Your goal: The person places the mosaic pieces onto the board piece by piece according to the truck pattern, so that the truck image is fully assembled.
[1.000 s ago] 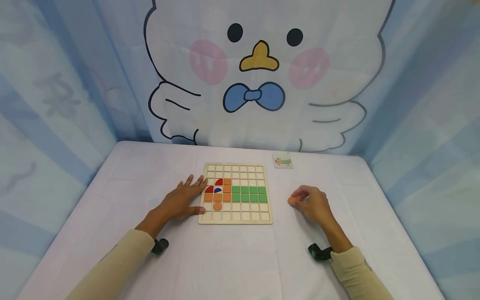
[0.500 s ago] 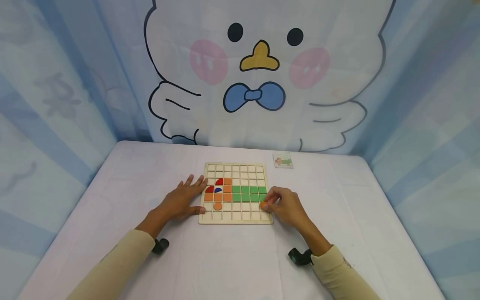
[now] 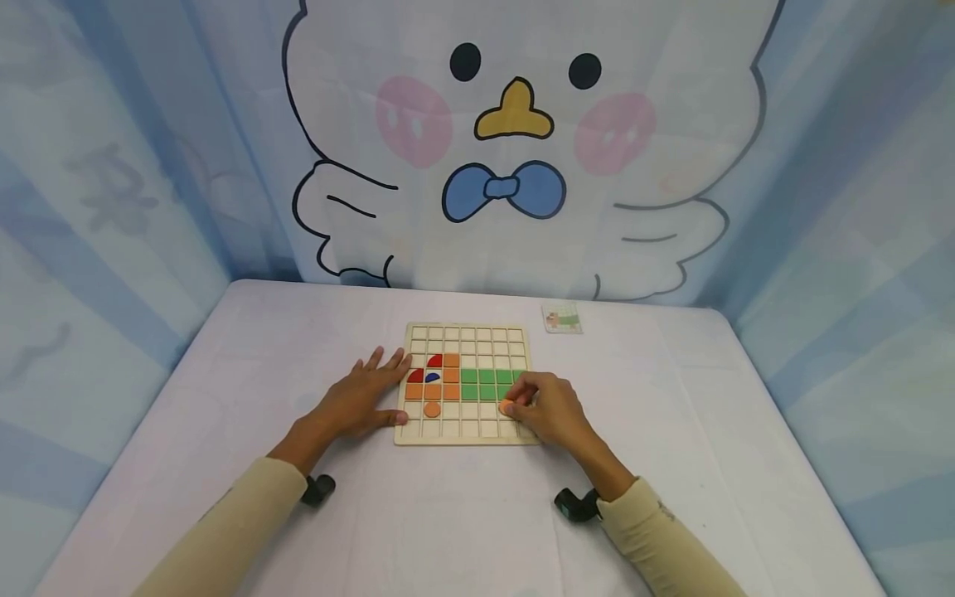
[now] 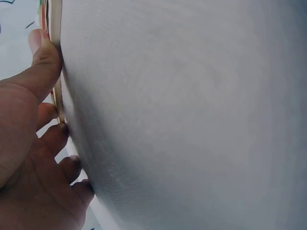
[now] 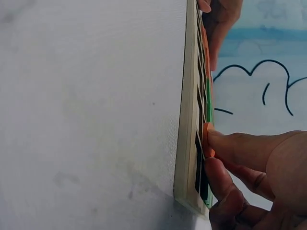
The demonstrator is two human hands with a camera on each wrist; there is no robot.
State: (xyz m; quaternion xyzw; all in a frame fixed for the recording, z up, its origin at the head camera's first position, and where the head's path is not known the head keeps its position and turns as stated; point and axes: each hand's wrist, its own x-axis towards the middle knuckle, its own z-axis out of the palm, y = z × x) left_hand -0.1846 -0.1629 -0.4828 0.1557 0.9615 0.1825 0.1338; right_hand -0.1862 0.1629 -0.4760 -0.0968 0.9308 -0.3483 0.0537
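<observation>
A wooden grid board [image 3: 466, 431] lies on the table, with orange, green, red and blue pieces in some of its cells. My left hand [image 3: 358, 398] rests at the board's left edge with its fingers spread, the thumb and a fingertip touching the frame. Between thumb and fingers, my right hand [image 3: 552, 410] pinches a round orange disc [image 5: 208, 140] at the board's right part, just below the green squares [image 3: 487, 384]. Another orange disc [image 3: 432, 410] sits in a cell under the orange squares [image 3: 433, 391]. My right fingers hide some cells at the right.
A small picture card [image 3: 562, 317] lies behind the board to the right. The white-covered table [image 3: 336, 531] ends at a curtain [image 3: 503, 249] printed with a cartoon bird. Each wrist carries a dark camera.
My right hand has carried the orange disc leftward from the bare table onto the right part of the board. My left hand has stayed at the board's left edge.
</observation>
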